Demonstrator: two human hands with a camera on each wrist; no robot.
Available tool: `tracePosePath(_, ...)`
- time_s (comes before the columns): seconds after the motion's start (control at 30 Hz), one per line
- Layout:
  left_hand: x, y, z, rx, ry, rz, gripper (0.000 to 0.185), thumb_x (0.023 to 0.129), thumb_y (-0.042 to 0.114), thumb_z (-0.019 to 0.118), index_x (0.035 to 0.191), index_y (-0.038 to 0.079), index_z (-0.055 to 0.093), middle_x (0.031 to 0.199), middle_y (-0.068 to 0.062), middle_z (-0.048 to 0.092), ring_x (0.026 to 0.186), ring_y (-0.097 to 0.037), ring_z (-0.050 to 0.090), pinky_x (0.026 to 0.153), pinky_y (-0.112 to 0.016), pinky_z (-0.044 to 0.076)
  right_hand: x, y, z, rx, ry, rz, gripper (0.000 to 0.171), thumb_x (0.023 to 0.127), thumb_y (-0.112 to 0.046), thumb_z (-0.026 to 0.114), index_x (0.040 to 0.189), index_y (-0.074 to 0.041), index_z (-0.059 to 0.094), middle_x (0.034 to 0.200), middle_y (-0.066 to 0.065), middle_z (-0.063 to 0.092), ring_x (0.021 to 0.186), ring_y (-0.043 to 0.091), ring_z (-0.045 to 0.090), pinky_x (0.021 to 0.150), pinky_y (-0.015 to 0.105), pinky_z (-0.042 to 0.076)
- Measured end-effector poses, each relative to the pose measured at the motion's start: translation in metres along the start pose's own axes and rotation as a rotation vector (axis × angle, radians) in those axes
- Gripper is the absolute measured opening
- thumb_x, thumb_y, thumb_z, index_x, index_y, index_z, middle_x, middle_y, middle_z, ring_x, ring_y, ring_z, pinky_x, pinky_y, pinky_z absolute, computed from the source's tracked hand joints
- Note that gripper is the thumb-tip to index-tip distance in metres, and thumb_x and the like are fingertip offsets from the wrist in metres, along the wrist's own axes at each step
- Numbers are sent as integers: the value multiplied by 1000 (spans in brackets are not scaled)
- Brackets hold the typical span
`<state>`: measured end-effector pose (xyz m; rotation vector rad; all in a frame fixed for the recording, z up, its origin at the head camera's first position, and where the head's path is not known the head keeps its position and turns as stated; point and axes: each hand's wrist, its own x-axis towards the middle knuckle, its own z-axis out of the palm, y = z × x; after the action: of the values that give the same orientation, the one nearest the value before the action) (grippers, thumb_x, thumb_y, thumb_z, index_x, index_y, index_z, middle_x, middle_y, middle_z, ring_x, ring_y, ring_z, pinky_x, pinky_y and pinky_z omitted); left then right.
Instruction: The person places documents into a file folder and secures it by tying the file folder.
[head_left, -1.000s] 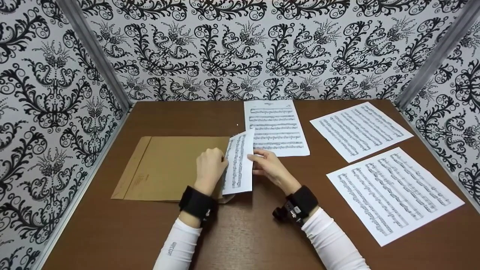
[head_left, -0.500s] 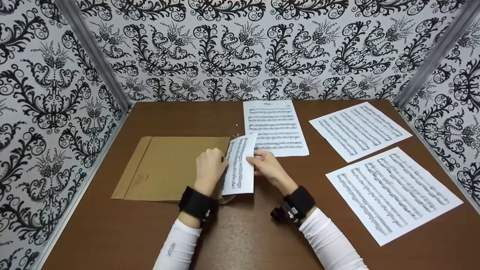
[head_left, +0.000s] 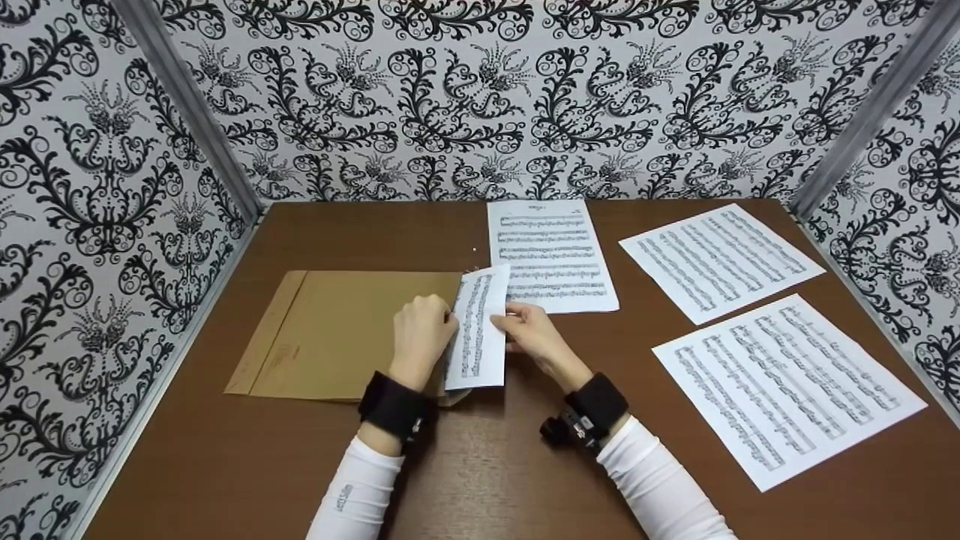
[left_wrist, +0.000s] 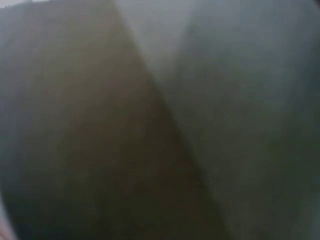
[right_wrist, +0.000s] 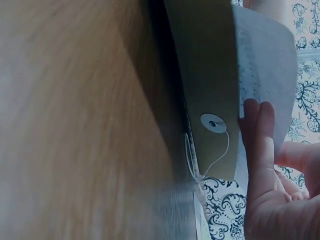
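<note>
The right hand (head_left: 536, 334) pinched the right edge of a held music sheet (head_left: 481, 330) between thumb and fingers. The left hand (head_left: 421, 337), knuckles up, was clenched on the right edge of the brown envelope (head_left: 341, 330), its fingertips hidden. The held sheet stuck out of the envelope's right end, its left part out of sight. The right wrist view showed a round white button (right_wrist: 213, 123) and a string (right_wrist: 220, 159) on the envelope's flap, beneath the sheet. Beyond the envelope's right end lay an upright page (head_left: 553, 255); farther right of the envelope lay two slanted pages (head_left: 789, 391). The brown table (head_left: 480, 487) bore the envelope and all three pages.
</note>
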<state>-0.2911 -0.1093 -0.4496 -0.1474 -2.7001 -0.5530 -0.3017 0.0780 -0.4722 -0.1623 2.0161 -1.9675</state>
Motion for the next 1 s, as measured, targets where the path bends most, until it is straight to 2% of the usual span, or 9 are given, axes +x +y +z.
tracePosePath(0.13, 0, 1, 0, 0, 0, 1, 51, 81, 5, 69, 51, 21, 30, 53, -1, 52, 51, -18, 46, 47, -36, 42, -1, -1, 2, 25, -12, -20, 38, 103, -9, 54, 135, 11, 57, 106, 13, 78, 80, 8, 73, 75, 28, 64)
tracePosePath(0.2, 0, 1, 1, -1, -3, 1, 49, 82, 6, 70, 50, 20, 35, 59, -7, 64, 52, -21, 54, 51, -42, 49, -2, -2, 4, 42, -15, -22, 38, 103, -9, 54, 135, 11, 57, 104, 10, 78, 80, 8, 73, 76, 28, 64)
tracePosePath(0.27, -1, 1, 1, 0, -3, 3, 46, 82, 8, 71, 51, 18, 39, 63, -10, 69, 54, -24, 59, 53, -45, 52, -2, -3, 5, 64, -20, -22, 38, 104, -9, 53, 136, 11, 56, 103, 7, 78, 81, 8, 73, 77, 29, 63)
tracePosePath(0.43, -1, 1, 2, -3, -9, 8, 45, 82, 8, 71, 51, 18, 40, 61, -9, 67, 53, -23, 57, 52, -43, 52, -3, -2, 7, 70, -28, -10, 39, 105, -8, 50, 138, 12, 55, 106, 10, 77, 81, 9, 73, 76, 28, 63)
tracePosePath(0.7, 0, 2, -1, -19, -35, -4, 47, 83, 6, 70, 52, 19, 38, 59, -7, 64, 52, -17, 46, 52, -38, 49, -3, 3, 3, -91, -8, 3, 35, 103, -8, 52, 131, 10, 60, 93, 7, 76, 71, 7, 70, 61, 20, 59)
tracePosePath(1.0, -3, 5, -2, -10, 24, 16, 49, 80, 3, 67, 51, 20, 32, 59, -10, 65, 51, -18, 47, 49, -39, 48, 3, 9, 0, -6, -23, 96, 38, 102, -6, 55, 138, 7, 57, 113, 14, 75, 87, 10, 73, 74, 24, 62)
